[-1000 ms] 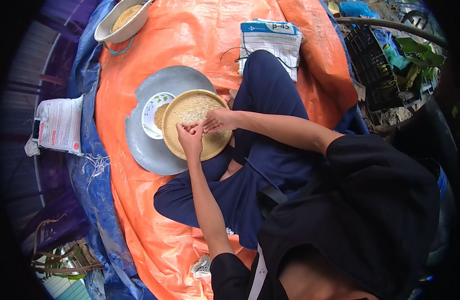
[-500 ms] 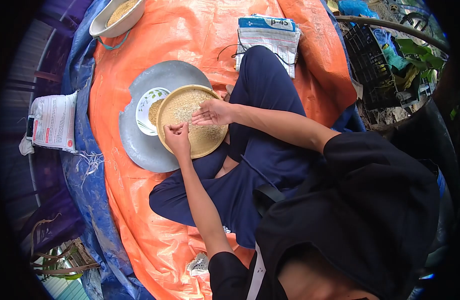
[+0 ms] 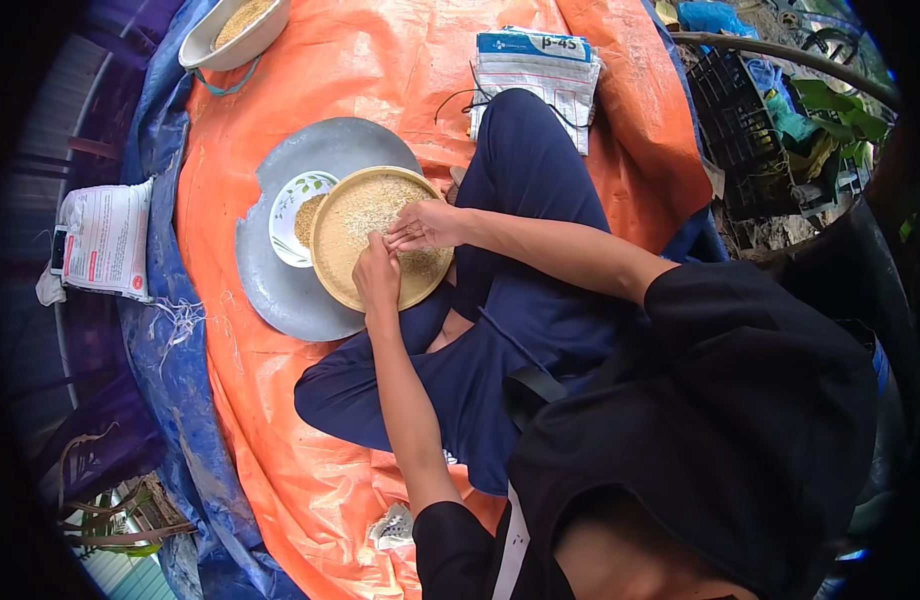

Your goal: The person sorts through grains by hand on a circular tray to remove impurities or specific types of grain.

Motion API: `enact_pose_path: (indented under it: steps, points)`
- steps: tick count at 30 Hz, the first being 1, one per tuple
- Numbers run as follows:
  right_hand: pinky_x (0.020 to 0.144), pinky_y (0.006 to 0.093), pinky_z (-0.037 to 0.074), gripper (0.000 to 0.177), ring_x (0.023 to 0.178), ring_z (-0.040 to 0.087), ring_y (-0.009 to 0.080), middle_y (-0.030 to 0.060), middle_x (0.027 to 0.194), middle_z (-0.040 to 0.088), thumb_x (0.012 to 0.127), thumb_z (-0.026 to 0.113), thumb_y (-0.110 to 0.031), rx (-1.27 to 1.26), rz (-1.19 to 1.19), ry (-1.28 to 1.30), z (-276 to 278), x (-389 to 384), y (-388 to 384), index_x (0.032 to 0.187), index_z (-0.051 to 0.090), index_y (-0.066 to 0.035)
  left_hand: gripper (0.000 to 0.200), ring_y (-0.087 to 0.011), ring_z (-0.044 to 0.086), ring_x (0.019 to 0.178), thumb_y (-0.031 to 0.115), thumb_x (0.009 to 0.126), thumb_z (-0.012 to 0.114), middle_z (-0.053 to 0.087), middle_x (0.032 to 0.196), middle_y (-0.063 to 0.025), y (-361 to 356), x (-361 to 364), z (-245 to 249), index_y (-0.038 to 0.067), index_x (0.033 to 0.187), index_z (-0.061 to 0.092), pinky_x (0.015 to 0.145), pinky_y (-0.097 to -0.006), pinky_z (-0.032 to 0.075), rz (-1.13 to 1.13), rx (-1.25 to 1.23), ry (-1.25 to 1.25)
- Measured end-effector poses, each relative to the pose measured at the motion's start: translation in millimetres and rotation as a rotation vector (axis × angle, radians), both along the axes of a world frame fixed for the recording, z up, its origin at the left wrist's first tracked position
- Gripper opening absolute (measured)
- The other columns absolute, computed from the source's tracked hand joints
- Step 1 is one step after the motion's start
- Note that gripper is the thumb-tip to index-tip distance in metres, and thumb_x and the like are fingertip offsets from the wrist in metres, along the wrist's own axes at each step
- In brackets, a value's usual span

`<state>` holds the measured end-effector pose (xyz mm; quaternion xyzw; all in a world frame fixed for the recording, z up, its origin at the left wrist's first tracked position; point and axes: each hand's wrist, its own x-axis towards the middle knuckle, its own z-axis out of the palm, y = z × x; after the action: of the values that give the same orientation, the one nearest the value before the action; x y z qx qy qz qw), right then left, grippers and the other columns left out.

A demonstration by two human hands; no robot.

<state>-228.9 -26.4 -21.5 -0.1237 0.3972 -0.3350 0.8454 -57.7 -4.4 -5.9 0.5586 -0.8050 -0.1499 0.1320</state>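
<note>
A round, shallow tray with a raised yellow-tan rim holds a scattered layer of pale grains. Over it, my left hand has thumb and fingers pinched together; what they hold, if anything, is too small to see. Those fingertips meet the fingers of my right hand, which is turned palm up with its fingers stretched and slightly bent. Partly under the tray is a white plate with a green leaf pattern, holding brownish grain. Both rest over a grey round sheet with a broken edge.
An orange tarp covers the ground, with a blue tarp along its left. A white basin of grain stands at top left. Folded sacks lie beyond my knee. A printed bag is left; a black crate stands right.
My left hand has moved right and slightly up, and its fingertips have come to my right hand's fingers. My right hand stays nearly in place, its fingers a little more bent.
</note>
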Motion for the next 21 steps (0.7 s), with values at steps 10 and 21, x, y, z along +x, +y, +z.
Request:
enact_pose_path:
  steps: [10, 21]
  points:
    - [0.091, 0.0357, 0.052, 0.032, 0.097, 0.062, 0.026, 0.0186, 0.103, 0.059, 0.093, 0.044, -0.018, 0.024, -0.057, 0.102, -0.3, -0.6, -0.2, 0.108, 0.054, 0.009, 0.023, -0.0265, 0.063, 0.068, 0.004, 0.085, 0.062, 0.063, 0.076, -0.0138, -1.0, 3.5, 0.5, 0.002, 0.094, 0.041, 0.063, -0.0361, 0.049, 0.158, 0.082, 0.499]
    - [0.087, 0.0368, 0.054, 0.033, 0.093, 0.063, 0.0281, 0.0206, 0.103, 0.061, 0.093, 0.044, -0.017, -0.028, 0.001, 0.082, -4.1, 0.7, 0.4, 0.107, 0.054, 0.011, 0.029, -0.0232, 0.067, 0.072, 0.003, 0.078, 0.069, 0.068, 0.077, -0.0131, -1.3, 24.4, 16.7, 0.003, 0.098, 0.048, 0.066, -0.0313, 0.051, 0.136, 0.214, 0.309]
